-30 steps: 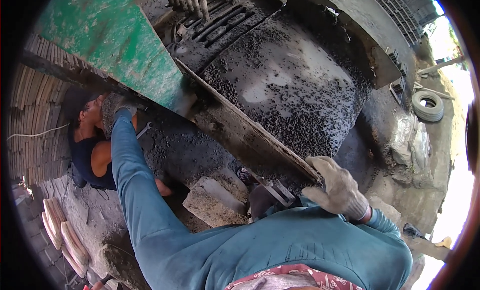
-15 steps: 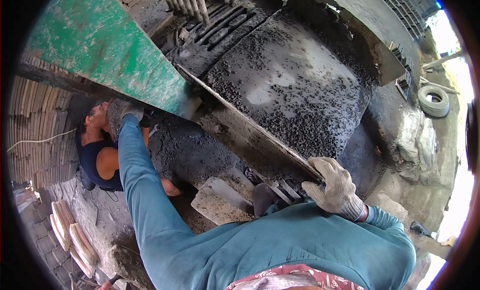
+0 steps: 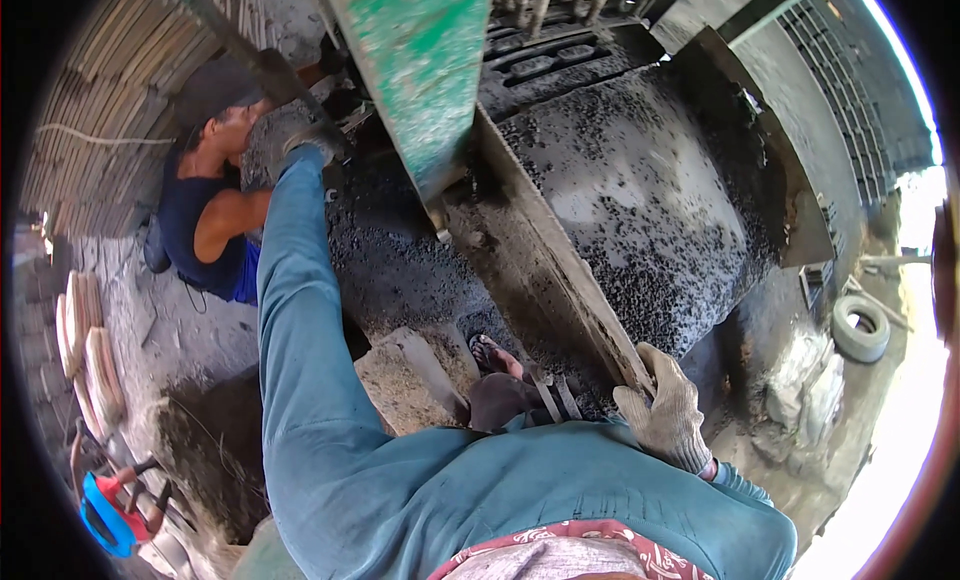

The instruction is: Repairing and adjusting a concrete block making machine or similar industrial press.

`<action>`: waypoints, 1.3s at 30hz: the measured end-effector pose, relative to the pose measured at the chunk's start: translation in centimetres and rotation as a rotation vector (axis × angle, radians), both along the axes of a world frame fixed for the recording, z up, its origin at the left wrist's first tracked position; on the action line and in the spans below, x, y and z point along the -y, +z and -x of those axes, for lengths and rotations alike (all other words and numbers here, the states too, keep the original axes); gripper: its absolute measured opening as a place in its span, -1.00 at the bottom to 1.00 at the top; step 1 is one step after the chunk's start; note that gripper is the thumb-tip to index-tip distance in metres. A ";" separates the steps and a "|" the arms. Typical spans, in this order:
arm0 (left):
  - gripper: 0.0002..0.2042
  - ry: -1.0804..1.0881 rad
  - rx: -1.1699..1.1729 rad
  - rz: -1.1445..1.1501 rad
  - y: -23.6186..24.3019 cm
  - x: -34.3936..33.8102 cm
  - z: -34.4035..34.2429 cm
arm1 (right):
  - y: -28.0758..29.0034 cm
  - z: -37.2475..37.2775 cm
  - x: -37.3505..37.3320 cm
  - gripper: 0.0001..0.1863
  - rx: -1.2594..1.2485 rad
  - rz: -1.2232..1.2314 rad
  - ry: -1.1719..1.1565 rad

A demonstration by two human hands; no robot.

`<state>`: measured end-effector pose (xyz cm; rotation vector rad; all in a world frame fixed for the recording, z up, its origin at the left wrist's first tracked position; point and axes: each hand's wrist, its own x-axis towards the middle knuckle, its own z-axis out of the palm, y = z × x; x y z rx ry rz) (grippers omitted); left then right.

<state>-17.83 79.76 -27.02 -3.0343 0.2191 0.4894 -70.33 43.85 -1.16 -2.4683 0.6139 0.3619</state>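
Note:
My right hand [image 3: 664, 412], in a knitted work glove, grips the near end of the tray's long metal side wall [image 3: 565, 255], thumb on one side and fingers on the other. Dark gritty mix [image 3: 640, 250] lies scattered over the tray beyond that wall. My left arm stretches forward, and my gloved left hand [image 3: 316, 143] is at the lower end of a dark bar [image 3: 265, 75], beside the green metal panel [image 3: 415, 70]. Its fingers are too hidden to tell whether they hold the bar.
A co-worker [image 3: 215, 205] crouches at the left, close to my left hand. Stacked boards [image 3: 105, 130] stand behind. A concrete block [image 3: 405, 375] and a sandalled foot [image 3: 490, 352] are below the tray. A tyre [image 3: 860, 328] lies right; a blue-and-red object [image 3: 115, 510] is lower left.
My view has turned, so the green panel and tray appear further right and steeper. More of the co-worker shows. My right hand has closed around the wall's end.

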 end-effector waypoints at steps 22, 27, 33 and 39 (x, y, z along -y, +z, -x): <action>-0.57 0.062 -0.070 0.086 -0.2 -0.4 -0.2 | 0.9 -1.0 -0.8 -0.39 -0.278 0.046 -0.081; -0.66 0.052 0.012 0.108 0.7 1.1 0.6 | 0.8 -1.3 -0.9 -0.40 -0.307 0.072 -0.121; -0.65 -0.015 -0.143 0.041 1.1 0.6 -0.1 | 0.9 -1.3 -1.1 -0.42 -0.310 0.055 -0.163; -0.62 0.062 -0.240 0.096 -0.3 -1.6 -1.5 | 0.8 -1.5 -1.7 -0.41 -0.294 0.093 -0.143</action>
